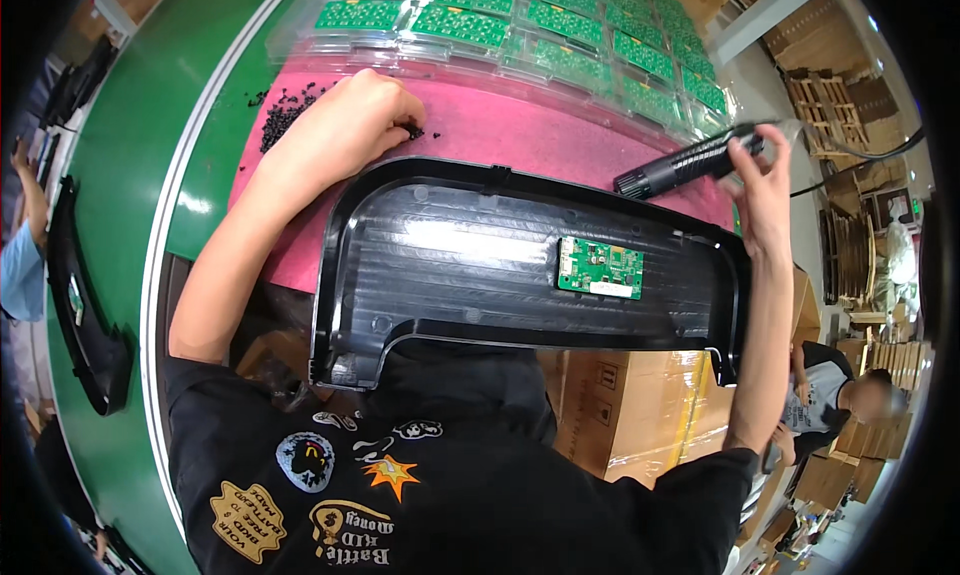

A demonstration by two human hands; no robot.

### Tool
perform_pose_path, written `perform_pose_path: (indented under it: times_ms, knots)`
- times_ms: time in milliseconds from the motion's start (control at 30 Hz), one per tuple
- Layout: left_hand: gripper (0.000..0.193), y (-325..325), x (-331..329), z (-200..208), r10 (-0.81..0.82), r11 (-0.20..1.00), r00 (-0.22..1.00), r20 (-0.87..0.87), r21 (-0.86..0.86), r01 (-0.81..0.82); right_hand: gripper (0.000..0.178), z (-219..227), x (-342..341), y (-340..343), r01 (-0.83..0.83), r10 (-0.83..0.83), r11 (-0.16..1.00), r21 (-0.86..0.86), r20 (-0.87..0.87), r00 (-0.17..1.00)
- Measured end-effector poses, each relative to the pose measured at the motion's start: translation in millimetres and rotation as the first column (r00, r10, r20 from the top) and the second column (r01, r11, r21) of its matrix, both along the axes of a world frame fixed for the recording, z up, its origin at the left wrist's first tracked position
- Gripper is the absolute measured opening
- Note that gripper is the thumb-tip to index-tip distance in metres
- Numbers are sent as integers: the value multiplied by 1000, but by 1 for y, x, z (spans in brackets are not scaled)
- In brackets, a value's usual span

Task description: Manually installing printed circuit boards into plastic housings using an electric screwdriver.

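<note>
My right hand (762, 190) is wrapped round a black electric screwdriver (685, 165), which lies tilted, its thicker end to the left and a cord at its other end. My left hand (370, 115) rests on the pink mat with its fingers pinched on small black screws (414, 132); how many it grips is hidden. In front of me, a long black plastic housing (460, 255) has its hollow inner side up. Inside its right half sits a green circuit board (610, 265) with a white connector and a white label.
A heap of black screws (285, 120) lies beside my left forearm on the pink mat (480, 120). Clear trays of green circuit boards (570, 55) stand behind. Another black housing (85, 305) is on the green bench at left. Cartons (630, 405) and people are around.
</note>
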State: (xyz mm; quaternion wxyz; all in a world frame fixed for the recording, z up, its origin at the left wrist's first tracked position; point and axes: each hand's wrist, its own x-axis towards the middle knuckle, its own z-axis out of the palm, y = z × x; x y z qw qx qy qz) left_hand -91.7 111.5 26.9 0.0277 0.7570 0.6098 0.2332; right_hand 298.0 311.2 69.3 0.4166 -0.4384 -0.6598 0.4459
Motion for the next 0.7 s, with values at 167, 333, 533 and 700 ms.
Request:
perform_pose_path:
  times_ms: [167,333,533,700]
  knots:
    - [24,4,4,9,59,992,998,31,-111,-55,33,7,-56,-29,-397,267,909,-128,-552,790]
    - [23,8,7,13,83,988,992,94,-140,-70,31,4,-77,-45,-440,236,885,-150,-672,702]
    - [17,11,40,37,138,985,954,267,60,-159,41,26,-75,-75,-443,250,896,14,-842,479]
    - [16,18,100,64,-113,977,800,589,-79,197,46,23,-74,-93,-569,309,818,88,-901,304]
